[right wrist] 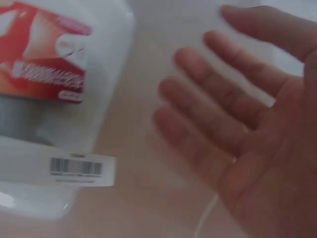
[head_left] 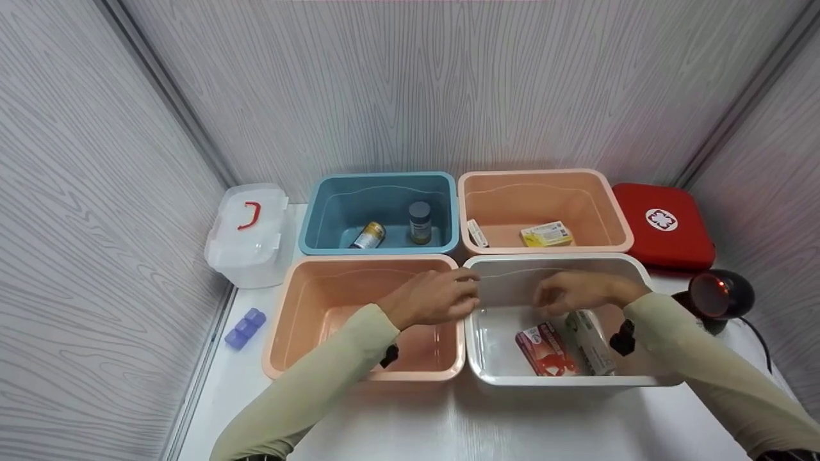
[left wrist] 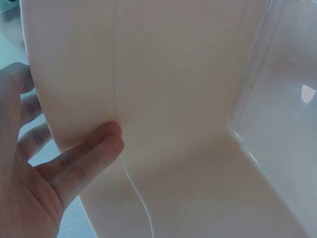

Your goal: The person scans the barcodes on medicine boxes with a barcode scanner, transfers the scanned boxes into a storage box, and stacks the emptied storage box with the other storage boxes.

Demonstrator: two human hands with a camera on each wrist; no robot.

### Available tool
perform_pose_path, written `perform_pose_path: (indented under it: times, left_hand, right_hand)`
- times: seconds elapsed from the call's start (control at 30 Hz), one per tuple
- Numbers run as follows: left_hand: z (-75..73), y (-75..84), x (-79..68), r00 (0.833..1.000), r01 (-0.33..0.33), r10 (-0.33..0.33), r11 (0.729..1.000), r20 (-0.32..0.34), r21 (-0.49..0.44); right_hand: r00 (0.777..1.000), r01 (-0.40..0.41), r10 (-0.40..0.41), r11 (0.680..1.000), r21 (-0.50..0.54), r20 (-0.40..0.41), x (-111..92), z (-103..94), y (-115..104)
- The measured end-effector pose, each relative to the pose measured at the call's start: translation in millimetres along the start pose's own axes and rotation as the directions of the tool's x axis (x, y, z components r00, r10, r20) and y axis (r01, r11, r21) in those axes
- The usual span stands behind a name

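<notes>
My left hand (head_left: 442, 298) is at the side rim between the near peach bin (head_left: 298, 301) and the white bin (head_left: 477, 365). In the left wrist view, two of its extended fingertips touch the inner wall of a bin (left wrist: 173, 89), while other fingers pass beyond the rim. My right hand (head_left: 573, 291) hovers in the far part of the white bin, fingers spread and empty in the right wrist view. Below it lie a red carton (head_left: 544, 351) and a white-and-green carton (head_left: 592, 346). Motion blurs this hand.
Behind stand a blue bin (head_left: 378, 179) with a bottle (head_left: 419, 224) and a jar (head_left: 369, 237), and another peach bin (head_left: 538, 176) with small cartons. A clear case (head_left: 250, 224) and purple pill box (head_left: 245, 328) sit left; a red first-aid case (head_left: 666, 224) and black scanner (head_left: 721, 294) sit right.
</notes>
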State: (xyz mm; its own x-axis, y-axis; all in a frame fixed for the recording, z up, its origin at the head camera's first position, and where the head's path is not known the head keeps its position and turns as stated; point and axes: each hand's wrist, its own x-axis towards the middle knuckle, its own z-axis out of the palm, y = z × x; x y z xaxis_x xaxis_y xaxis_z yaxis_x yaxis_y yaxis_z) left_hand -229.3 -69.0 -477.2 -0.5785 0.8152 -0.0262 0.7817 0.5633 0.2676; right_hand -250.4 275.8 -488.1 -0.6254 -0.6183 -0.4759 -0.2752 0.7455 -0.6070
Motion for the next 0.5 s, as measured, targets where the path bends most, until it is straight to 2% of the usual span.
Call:
perform_pose_path:
  times: [0.1,0.17,0.3,0.43,0.5]
  left_hand:
    - [1.0,-0.6,-0.1,1.000,0.005,-0.005,1.000,0.004,0.001]
    - [1.7,-0.7,-0.3,1.000,0.009,-0.009,1.000,0.005,-0.001]
    - [2.2,-0.7,-0.2,1.000,0.006,-0.006,1.000,0.007,-0.006]
    - [2.3,-0.7,0.0,1.000,-0.003,0.003,1.000,-0.006,0.008]
    - [2.6,-0.9,-0.3,1.000,-0.005,0.005,1.000,-0.011,0.010]
  right_hand:
    - [0.994,-0.086,0.090,0.994,-0.075,0.056,14,13.2,2]
    - [0.990,-0.109,0.117,0.988,-0.110,0.078,22,22.7,5]
    - [0.977,-0.135,0.152,0.984,-0.118,0.150,33,38.0,6]
    - [0.952,-0.210,0.234,0.969,-0.133,0.199,36,42.3,3]
    - [0.946,-0.210,0.241,0.965,-0.155,0.215,36,40.9,1]
